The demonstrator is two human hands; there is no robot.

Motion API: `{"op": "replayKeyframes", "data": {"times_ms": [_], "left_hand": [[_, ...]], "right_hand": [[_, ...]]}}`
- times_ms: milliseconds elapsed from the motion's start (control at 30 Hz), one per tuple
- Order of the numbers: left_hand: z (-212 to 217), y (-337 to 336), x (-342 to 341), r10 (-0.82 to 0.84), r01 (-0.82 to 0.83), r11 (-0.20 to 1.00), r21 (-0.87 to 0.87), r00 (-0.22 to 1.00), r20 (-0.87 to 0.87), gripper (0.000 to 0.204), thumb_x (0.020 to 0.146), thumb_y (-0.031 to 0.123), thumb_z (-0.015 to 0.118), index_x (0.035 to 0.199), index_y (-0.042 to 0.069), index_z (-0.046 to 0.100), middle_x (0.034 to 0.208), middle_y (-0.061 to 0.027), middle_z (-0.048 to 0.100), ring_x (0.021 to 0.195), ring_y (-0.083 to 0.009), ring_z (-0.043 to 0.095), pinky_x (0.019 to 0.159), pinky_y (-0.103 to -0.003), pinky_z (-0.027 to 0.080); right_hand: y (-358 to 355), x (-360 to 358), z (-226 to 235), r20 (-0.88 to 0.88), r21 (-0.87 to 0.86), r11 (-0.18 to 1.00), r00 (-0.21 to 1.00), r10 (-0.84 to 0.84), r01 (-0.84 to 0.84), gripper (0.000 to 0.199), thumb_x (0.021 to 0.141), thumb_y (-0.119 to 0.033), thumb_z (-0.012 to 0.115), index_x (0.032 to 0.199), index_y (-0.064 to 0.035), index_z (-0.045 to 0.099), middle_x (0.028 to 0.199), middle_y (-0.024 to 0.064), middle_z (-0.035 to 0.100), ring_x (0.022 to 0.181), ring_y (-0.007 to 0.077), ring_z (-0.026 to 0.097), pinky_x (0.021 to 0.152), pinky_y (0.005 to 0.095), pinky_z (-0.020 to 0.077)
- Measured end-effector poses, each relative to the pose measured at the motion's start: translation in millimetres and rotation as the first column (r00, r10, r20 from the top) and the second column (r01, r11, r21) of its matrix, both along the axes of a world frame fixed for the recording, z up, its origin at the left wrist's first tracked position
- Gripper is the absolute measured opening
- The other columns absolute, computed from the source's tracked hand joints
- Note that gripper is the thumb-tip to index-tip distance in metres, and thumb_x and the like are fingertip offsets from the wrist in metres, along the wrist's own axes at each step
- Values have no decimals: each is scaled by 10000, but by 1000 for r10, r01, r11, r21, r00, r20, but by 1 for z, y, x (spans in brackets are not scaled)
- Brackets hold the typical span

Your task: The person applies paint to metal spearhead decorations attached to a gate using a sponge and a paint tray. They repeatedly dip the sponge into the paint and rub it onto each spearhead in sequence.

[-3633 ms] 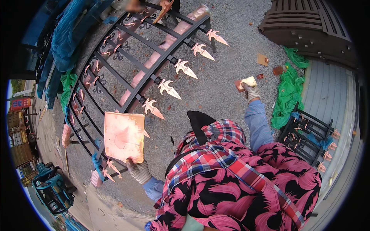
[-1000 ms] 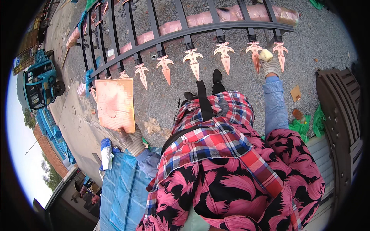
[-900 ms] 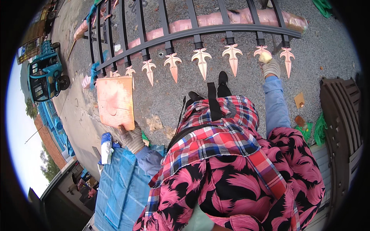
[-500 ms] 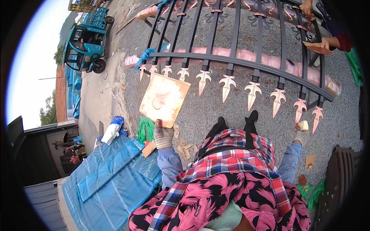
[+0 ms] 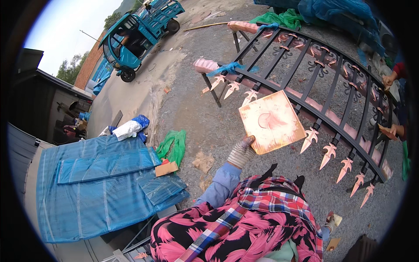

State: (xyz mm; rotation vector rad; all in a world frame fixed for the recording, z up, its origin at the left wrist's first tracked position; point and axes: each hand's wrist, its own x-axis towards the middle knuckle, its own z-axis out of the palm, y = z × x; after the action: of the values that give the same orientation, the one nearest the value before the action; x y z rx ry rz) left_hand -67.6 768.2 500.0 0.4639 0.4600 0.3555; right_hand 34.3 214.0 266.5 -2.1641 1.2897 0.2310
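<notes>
My gloved left hand grips the lower corner of a flat, square cardboard sheet, thumb on top and fingers curled beneath, holding it up in front of a black iron gate. The sheet is stained copper-pink and bears a paler leaf-shaped mark near its middle. My right hand, also gloved, sits low by my hip, closed around a small pale brush-like object; exactly what it is I cannot tell.

The gate lies flat, propped on a pink-wrapped trestle bar, its bars ending in a row of copper-coloured spearheads; the sheet's right edge sits just beside one of them. Scrollwork runs between the upper rails. At the far side of the gate, another person's hands are at the metal.

The ground is rough grey gravel. To my left lie folded blue tarpaulins, a crumpled green cloth, scraps of brown cardboard and a white sack. A blue three-wheeled vehicle stands well apart up the lane. My pink-and-black patterned top with a plaid layer fills the lower frame.
</notes>
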Motion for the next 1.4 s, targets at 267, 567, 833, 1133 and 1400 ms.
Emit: {"op": "replayKeyframes", "data": {"times_ms": [267, 567, 833, 1133, 1400], "left_hand": [[1, -4, 14, -378, 378, 925, -47, 926, 0, 626, 682, 164, 655, 1188, -16, 334, 1148, -123, 463, 1069, -241, 451, 901, -391, 384], [6, -88, 34, -656, 655, 753, -55, 755, 1, 556, 707, 163, 612, 1170, -17, 362, 1132, -125, 473, 1042, -238, 473, 901, -373, 384], [10, -169, 59, -730, 731, 682, -25, 682, 55, 445, 732, 111, 581, 1121, -38, 424, 1090, -118, 506, 1017, -222, 490, 899, -343, 380], [23, -238, 73, -796, 798, 602, 39, 596, 106, 565, 715, 115, 624, 1184, -21, 341, 1145, -113, 461, 1037, -222, 473, 887, -339, 395], [40, -246, 58, -890, 886, 456, -84, 457, -7, 548, 743, 127, 597, 1203, 8, 323, 1154, -105, 449, 1042, -216, 472, 859, -330, 424]], "right_hand": [[74, -55, 142, 357, 875, 480, 750, -557, -60, 501, 624, -260, 732, 1030, -90, 491, 975, 0, 542, 876, 131, 482, 717, 250, 372], [166, -44, 244, 381, 876, -98, 802, -460, -473, 553, 606, -233, 732, 1063, -108, 447, 1091, 72, 491, 1020, 234, 454, 882, 416, 364], [132, -47, 254, 268, 895, -196, 834, -483, -401, 545, 591, -191, 735, 1045, -120, 440, 1055, 63, 485, 1031, 248, 442, 902, 458, 340], [77, -49, 241, 288, 902, -88, 741, -607, -423, 568, 580, -221, 743, 1043, -104, 436, 1041, 59, 484, 998, 242, 450, 888, 432, 353], [71, -55, 263, 384, 855, -12, 649, -657, -518, 581, 599, -261, 730, 1069, -85, 436, 1078, 66, 479, 1037, 237, 432, 893, 431, 351]]}}
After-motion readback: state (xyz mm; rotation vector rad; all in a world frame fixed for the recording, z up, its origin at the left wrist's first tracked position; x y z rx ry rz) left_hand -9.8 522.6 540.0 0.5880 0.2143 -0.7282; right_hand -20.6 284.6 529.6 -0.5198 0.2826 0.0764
